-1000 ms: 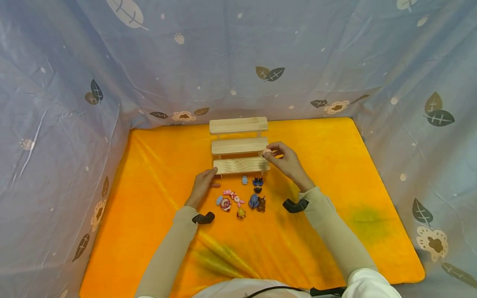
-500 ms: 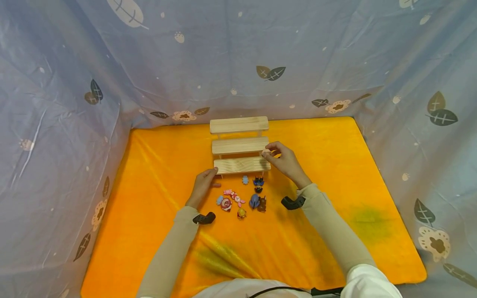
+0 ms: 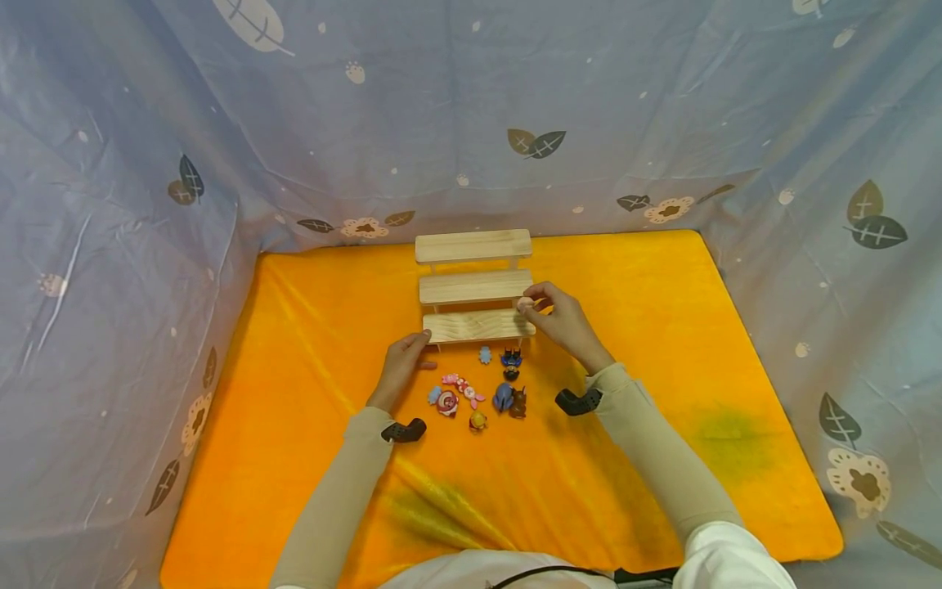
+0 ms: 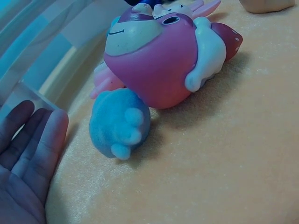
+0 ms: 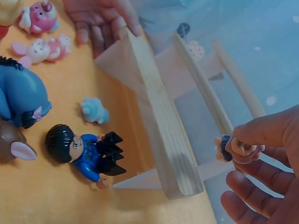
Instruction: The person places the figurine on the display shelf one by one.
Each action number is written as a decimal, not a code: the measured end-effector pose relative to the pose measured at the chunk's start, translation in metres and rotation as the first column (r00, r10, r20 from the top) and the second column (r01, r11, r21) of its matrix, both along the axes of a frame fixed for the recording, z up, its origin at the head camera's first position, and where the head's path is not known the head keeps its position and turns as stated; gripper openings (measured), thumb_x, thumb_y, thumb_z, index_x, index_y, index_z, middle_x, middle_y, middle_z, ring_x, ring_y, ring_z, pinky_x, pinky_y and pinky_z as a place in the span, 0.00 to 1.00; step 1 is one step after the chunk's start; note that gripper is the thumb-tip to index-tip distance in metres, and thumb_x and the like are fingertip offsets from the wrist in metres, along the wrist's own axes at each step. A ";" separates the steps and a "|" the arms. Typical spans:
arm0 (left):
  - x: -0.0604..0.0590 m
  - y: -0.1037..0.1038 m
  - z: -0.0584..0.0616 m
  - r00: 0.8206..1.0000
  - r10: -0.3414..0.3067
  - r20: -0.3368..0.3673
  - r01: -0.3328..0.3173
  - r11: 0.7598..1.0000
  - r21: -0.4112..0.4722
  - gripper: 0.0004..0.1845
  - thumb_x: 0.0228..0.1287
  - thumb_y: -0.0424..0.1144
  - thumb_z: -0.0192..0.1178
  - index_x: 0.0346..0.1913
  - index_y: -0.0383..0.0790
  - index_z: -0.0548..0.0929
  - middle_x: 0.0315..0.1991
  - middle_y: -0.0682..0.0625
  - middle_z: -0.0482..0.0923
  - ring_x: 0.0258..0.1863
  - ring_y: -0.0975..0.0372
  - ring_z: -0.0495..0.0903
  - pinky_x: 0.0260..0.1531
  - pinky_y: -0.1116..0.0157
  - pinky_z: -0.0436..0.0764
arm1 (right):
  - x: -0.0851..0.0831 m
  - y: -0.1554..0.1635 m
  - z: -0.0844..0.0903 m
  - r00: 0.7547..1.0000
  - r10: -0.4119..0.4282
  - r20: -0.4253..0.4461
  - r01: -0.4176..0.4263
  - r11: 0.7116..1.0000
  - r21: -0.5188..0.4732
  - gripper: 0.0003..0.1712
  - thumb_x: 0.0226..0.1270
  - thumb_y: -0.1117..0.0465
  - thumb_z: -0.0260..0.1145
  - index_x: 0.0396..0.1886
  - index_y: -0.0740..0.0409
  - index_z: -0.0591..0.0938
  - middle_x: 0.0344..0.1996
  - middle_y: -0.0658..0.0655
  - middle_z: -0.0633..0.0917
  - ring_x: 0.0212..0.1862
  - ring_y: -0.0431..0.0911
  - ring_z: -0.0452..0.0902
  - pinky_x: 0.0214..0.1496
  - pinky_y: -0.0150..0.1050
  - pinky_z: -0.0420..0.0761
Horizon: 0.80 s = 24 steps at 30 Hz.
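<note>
A three-tier wooden stepped rack [image 3: 478, 328] with translucent supports stands at the back middle. At its front left corner, my left hand [image 3: 400, 366] rests its thumb on the lowest plank; the other fingers [image 4: 39, 144] stretch straight beside the side panel. My right hand [image 3: 565, 321] pinches a small peach-coloured figurine [image 5: 243, 150] with a dark band, between thumb and fingers. It hovers above the lowest plank's right end, apart from the wood as far as I can see. Closest to the rack's front lie a tiny light-blue figurine [image 5: 95, 110] and a black-haired doll [image 5: 86, 151] in blue.
More toy figurines lie on the yellow-orange cloth: a pink bear [image 4: 159, 60], a light-blue one [image 4: 120, 122], a pink piglet [image 5: 44, 50], a blue donkey [image 5: 21, 93], a brown figure [image 5: 14, 142] and a yellow one [image 3: 477, 421]. Patterned curtains [image 3: 456, 123] enclose the sides.
My right hand has come slightly left and down with the pinched figurine, near the lowest plank's right end. My left hand stays at the rack's corner.
</note>
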<state>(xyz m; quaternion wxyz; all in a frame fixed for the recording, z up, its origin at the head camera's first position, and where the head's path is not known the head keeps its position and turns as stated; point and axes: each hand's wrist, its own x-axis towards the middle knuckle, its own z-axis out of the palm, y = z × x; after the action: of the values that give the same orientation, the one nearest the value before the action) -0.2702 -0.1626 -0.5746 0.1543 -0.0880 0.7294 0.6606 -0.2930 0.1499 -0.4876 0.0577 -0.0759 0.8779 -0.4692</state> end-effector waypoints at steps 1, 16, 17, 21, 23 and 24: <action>0.000 0.000 0.000 1.000 -0.002 0.007 0.002 1.000 0.004 0.31 0.76 0.59 0.53 0.62 0.33 0.79 0.70 0.39 0.72 0.43 0.48 0.90 0.73 0.50 0.69 | 0.001 0.000 0.000 1.000 0.002 0.002 -0.002 1.000 -0.003 0.21 0.75 0.50 0.65 0.61 0.54 0.77 0.56 0.58 0.82 0.56 0.56 0.78 0.51 0.51 0.82; 0.001 0.000 0.001 1.000 -0.003 -0.012 0.003 0.999 -0.033 0.32 0.74 0.62 0.54 0.62 0.36 0.81 0.67 0.41 0.75 0.39 0.51 0.91 0.70 0.50 0.74 | 0.002 -0.004 -0.009 1.000 0.002 0.009 -0.003 1.000 0.031 0.21 0.74 0.53 0.65 0.61 0.57 0.78 0.54 0.58 0.84 0.56 0.56 0.79 0.48 0.51 0.83; 0.001 0.000 0.001 1.000 -0.001 -0.014 0.001 0.999 -0.033 0.33 0.73 0.63 0.54 0.62 0.37 0.81 0.67 0.42 0.76 0.39 0.52 0.91 0.69 0.50 0.74 | 0.002 -0.004 -0.010 1.000 0.004 0.007 -0.004 0.999 0.032 0.20 0.74 0.53 0.65 0.60 0.57 0.78 0.54 0.58 0.84 0.56 0.56 0.79 0.48 0.51 0.83; 0.001 0.000 0.000 1.000 0.003 -0.015 -0.003 0.999 -0.035 0.32 0.72 0.63 0.56 0.61 0.38 0.82 0.64 0.40 0.78 0.36 0.54 0.91 0.69 0.50 0.74 | 0.002 -0.004 -0.012 1.000 0.008 -0.002 -0.008 0.999 0.037 0.20 0.75 0.54 0.65 0.60 0.57 0.79 0.54 0.58 0.84 0.55 0.57 0.79 0.48 0.52 0.83; 0.000 0.000 0.000 1.000 0.004 -0.007 -0.004 0.999 -0.037 0.32 0.72 0.62 0.56 0.61 0.38 0.82 0.64 0.41 0.79 0.35 0.56 0.91 0.70 0.51 0.74 | 0.002 -0.004 -0.013 1.000 0.013 -0.004 -0.013 0.999 0.040 0.19 0.75 0.54 0.65 0.60 0.58 0.79 0.55 0.58 0.83 0.55 0.57 0.78 0.48 0.52 0.83; 0.000 0.000 0.000 1.000 0.006 -0.006 -0.006 0.999 -0.035 0.31 0.72 0.62 0.56 0.61 0.38 0.82 0.63 0.41 0.79 0.34 0.56 0.91 0.70 0.51 0.74 | 0.002 -0.003 -0.014 1.000 0.015 -0.006 -0.014 0.999 0.040 0.20 0.75 0.55 0.64 0.60 0.58 0.78 0.55 0.58 0.83 0.55 0.57 0.78 0.49 0.52 0.83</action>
<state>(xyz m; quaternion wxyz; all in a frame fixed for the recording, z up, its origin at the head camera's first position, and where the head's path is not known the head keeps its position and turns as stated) -0.2702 -0.1623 -0.5751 0.1488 -0.0910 0.7412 0.6483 -0.2909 0.1464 -0.5018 0.0597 -0.0827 0.8868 -0.4507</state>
